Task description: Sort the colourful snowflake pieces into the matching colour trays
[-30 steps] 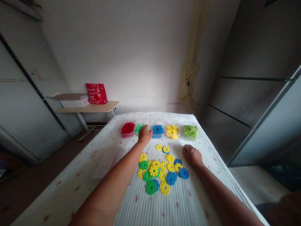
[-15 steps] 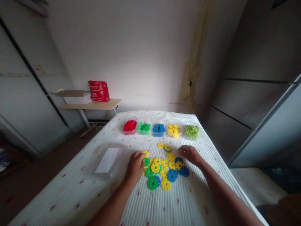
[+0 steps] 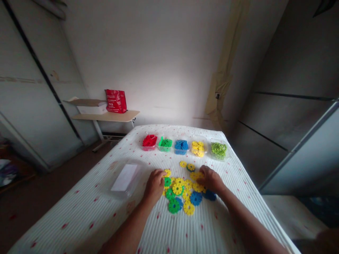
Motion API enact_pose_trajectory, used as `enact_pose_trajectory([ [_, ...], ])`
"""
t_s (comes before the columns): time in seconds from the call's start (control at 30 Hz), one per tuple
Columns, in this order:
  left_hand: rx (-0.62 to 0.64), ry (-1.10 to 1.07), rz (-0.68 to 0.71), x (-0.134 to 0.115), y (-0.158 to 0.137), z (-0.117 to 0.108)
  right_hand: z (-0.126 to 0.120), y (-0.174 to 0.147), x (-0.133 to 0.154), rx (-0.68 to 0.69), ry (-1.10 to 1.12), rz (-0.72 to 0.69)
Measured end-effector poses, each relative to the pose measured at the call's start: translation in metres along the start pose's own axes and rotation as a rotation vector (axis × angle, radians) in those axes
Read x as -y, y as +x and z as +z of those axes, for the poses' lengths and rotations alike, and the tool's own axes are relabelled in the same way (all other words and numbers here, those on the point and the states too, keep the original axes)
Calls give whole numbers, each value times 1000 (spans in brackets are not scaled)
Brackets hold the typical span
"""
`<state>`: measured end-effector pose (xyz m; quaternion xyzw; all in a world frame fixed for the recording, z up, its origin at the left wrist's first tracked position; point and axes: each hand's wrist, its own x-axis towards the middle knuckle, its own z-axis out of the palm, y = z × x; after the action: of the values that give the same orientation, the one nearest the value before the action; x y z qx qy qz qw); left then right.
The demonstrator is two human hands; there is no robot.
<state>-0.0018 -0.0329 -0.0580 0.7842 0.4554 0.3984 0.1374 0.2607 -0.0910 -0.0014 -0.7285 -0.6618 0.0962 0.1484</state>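
Yellow, green and blue notched plastic discs lie in a loose pile on the bed-like surface. My left hand (image 3: 155,182) is at the pile's left edge, fingers curled together against a yellow disc (image 3: 167,173); whether it grips anything is hidden. Just below its fingertips is a green disc (image 3: 167,181). My right hand (image 3: 211,179) reaches into the right side, its closed fingers on a yellow disc (image 3: 194,175). Its palm partly covers more yellow and blue discs. Nearer me lie a blue disc (image 3: 196,198), a green disc (image 3: 174,206) and a yellow disc (image 3: 189,208).
Clear tubs stand in a row behind the pile: red pieces (image 3: 149,140), green pieces (image 3: 166,143), blue pieces (image 3: 181,145), yellow pieces (image 3: 198,148) and lime pieces (image 3: 219,149). A clear plastic lid or tray (image 3: 125,178) lies left. A side table (image 3: 119,115) holds a red bag (image 3: 116,101).
My right hand has moved left and down onto the yellow discs at the pile's right side. My left hand stays by the same yellow disc. The view has shifted slightly.
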Motion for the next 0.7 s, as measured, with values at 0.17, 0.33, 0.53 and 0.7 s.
enact_pose_trajectory([
  [0.17, 10, -13, -19, -2, 1, -3, -5, 6, -8, -22, 182, -41],
  [0.33, 9, -5, -28, -3, 2, -3, -7, 10, -5, 8, 363, -65],
  [0.53, 11, -15, -36, -3, 1, -2, 5, 14, 10, 83, 180, -53],
  [0.7, -8, -42, -28, -3, 0, -1, 2, 14, 21, 101, 80, -50],
])
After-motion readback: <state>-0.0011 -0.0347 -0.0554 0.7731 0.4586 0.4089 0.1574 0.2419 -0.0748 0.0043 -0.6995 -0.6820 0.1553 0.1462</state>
